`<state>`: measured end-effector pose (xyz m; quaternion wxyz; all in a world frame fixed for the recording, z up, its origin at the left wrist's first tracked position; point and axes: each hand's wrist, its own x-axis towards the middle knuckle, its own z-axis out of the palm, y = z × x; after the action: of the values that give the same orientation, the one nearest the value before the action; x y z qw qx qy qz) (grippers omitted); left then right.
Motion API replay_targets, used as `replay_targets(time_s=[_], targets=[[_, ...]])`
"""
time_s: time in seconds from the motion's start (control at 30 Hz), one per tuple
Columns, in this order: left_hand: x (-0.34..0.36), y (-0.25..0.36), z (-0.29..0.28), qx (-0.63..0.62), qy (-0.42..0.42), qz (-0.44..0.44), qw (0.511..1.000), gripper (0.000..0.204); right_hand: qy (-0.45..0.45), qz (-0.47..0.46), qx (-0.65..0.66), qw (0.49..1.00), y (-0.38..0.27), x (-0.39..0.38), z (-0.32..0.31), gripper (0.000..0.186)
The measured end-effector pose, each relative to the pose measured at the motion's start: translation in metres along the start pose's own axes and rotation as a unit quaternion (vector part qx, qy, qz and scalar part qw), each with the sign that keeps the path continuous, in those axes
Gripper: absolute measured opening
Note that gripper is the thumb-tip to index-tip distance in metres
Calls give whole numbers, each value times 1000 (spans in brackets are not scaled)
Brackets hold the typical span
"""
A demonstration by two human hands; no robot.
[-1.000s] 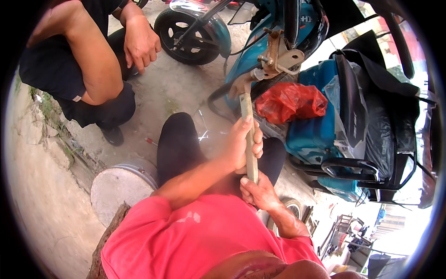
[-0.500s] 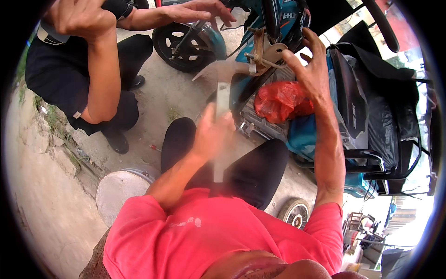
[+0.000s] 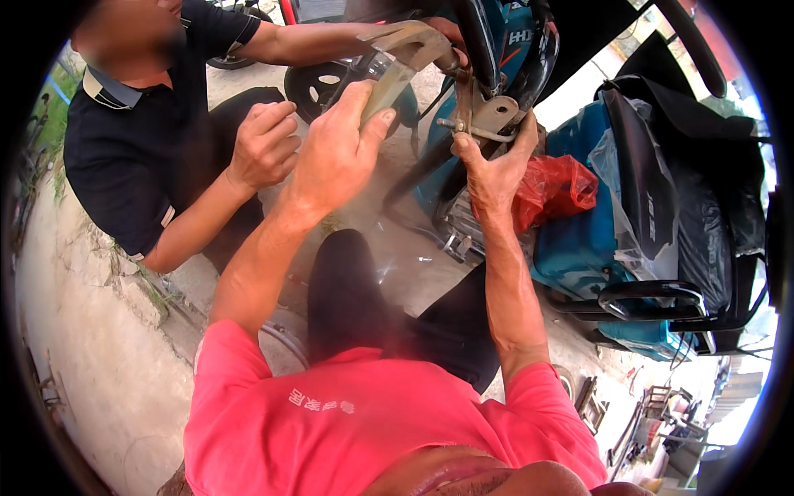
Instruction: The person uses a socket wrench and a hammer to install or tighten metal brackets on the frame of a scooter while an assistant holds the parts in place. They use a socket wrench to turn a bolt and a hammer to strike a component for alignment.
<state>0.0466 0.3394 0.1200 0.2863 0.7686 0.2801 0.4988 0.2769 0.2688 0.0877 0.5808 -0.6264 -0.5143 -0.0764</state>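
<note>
Up against the teal scooter frame (image 3: 513, 50), left hand (image 3: 335, 157) is clamped on a flat, dull grey metal bar (image 3: 387, 83) — right hand (image 3: 492, 174) wraps the rusty, perforated steel bracket (image 3: 488, 112).

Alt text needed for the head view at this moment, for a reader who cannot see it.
A person in a pink shirt presses a flat metal bar against a teal scooter with the left hand, while the right hand grips the metal bracket on its frame. A co-worker in a dark shirt crouches at left, reaching toward the same spot beside a red plastic bag.
</note>
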Motion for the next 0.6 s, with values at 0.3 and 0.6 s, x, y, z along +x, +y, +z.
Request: replay_targets(time_s=[0.3,0.6], targets=[[31,8,-23,93,-113,-23,989,36,95,52,188,976,-4,-12,25,127],[34,16,-25,94,-132,-58,985,37,83,50,211,973,-2,-12,27,131]])
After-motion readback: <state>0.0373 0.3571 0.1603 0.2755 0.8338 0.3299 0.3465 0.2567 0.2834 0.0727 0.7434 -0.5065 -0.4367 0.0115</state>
